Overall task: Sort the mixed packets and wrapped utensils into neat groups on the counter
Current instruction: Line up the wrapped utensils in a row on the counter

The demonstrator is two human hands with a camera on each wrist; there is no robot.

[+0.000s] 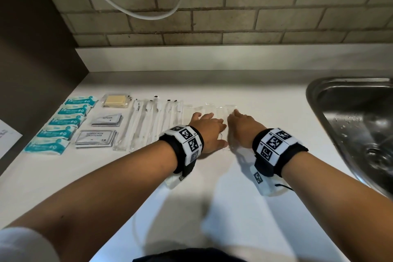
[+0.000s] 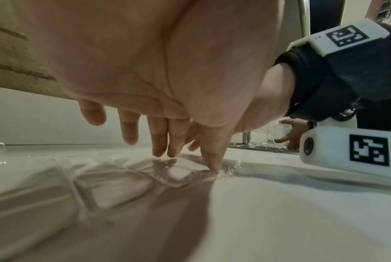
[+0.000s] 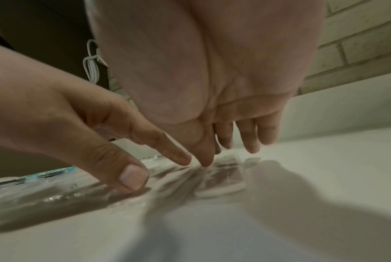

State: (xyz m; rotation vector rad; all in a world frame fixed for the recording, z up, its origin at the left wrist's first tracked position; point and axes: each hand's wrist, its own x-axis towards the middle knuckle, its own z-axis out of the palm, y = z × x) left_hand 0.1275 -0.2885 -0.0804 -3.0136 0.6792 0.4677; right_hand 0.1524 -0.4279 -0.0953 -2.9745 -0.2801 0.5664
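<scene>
A row of clear-wrapped utensils (image 1: 210,110) lies side by side on the white counter (image 1: 212,187). My left hand (image 1: 209,128) and right hand (image 1: 241,126) lie next to each other on top of them, fingers straight and spread. In the left wrist view the left hand (image 2: 178,141) touches the clear wrappers (image 2: 100,186) with its fingertips. In the right wrist view the right hand (image 3: 230,141) presses its fingertips on the wrappers (image 3: 221,179). Neither hand grips anything.
Left of the hands lie grouped items: white wrapped utensils (image 1: 148,122), a column of teal packets (image 1: 61,126), a yellowish packet (image 1: 116,101), grey sachets (image 1: 107,120) and shampoo sachets (image 1: 96,138). A steel sink (image 1: 350,125) is at the right. A tiled wall backs the counter.
</scene>
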